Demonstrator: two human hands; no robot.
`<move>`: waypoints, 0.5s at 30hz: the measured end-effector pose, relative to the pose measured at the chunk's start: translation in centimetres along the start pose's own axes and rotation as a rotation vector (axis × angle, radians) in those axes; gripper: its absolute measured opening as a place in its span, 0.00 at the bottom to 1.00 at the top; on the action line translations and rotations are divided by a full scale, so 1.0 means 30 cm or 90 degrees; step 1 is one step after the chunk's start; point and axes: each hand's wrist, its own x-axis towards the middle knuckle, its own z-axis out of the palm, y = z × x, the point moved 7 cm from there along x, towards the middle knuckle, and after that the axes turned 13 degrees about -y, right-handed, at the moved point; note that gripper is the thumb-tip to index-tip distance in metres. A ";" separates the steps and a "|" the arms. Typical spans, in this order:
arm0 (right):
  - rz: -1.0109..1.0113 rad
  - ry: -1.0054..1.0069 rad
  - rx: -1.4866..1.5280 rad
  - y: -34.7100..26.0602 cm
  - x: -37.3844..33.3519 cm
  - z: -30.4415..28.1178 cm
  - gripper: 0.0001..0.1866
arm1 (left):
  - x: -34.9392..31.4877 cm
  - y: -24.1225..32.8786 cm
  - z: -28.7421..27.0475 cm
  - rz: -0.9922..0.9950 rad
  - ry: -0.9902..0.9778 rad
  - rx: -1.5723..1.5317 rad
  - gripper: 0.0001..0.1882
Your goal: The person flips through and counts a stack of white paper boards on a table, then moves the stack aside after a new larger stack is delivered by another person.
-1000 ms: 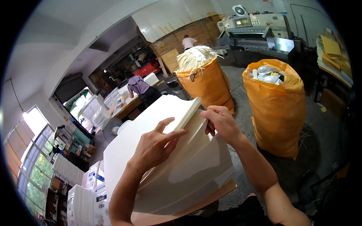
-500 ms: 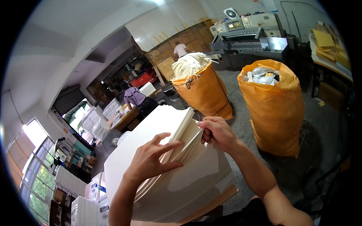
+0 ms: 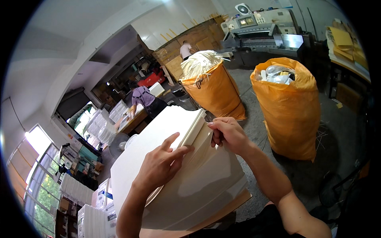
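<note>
A tall stack of large white paper sheets point(image 3: 143, 139) stands in front of me, its upper sheets fanned and bent along the edge nearest my hands. My left hand point(image 3: 160, 162) rests on this edge with its fingers apart, the fingertips touching the top sheets. At the stack's far right corner, my right hand point(image 3: 228, 135) pinches the corner of some sheets between thumb and fingers, the other fingers curled under. How many sheets it holds, I cannot tell.
Beyond the stack stand an orange sack of paper strips point(image 3: 216, 91) and another orange sack of scraps point(image 3: 285, 111). A large cutting machine point(image 3: 262, 35) is at the back. A person in purple point(image 3: 145, 99) bends over a table; a fan point(image 3: 118, 144) and wrapped stacks point(image 3: 93, 218) are left.
My left hand's thumb, spread before, is now tucked out of sight, and the hand presses closer to the edge. The fanned sheets between my hands lie closer together. My right hand rises slightly.
</note>
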 end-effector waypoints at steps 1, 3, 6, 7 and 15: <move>0.000 0.002 0.007 0.000 0.001 0.002 0.18 | -0.006 0.012 -0.013 0.005 0.013 -0.003 0.24; -0.001 0.005 0.021 0.003 0.001 0.009 0.17 | -0.014 0.021 -0.023 0.002 0.028 -0.001 0.27; -0.003 0.010 0.015 0.010 -0.001 -0.010 0.17 | -0.001 0.014 -0.007 -0.002 0.031 -0.013 0.31; -0.001 0.012 0.016 0.012 -0.002 -0.010 0.17 | 0.000 0.009 -0.006 -0.007 0.025 -0.023 0.31; -0.040 -0.024 0.053 0.001 -0.004 -0.004 0.18 | 0.000 -0.009 -0.020 0.012 0.023 -0.046 0.26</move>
